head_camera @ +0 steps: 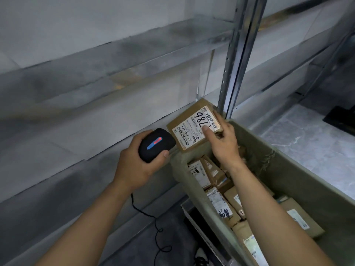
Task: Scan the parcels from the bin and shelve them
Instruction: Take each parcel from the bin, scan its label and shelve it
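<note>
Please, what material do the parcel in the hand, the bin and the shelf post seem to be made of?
Parcel: brown cardboard, matte, with a white paper label. Bin: probably woven fabric, olive; its rim sags and threads fray from it. Shelf post: metal, likely galvanised steel; grey sheen and punched holes.

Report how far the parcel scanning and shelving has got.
Done: nothing visibly shelved; the grey metal shelves look bare. In hand: left hand aims the black handheld scanner at the brown labelled cardboard parcel gripped by the right hand. Left: many parcels in the olive fabric bin.
</note>
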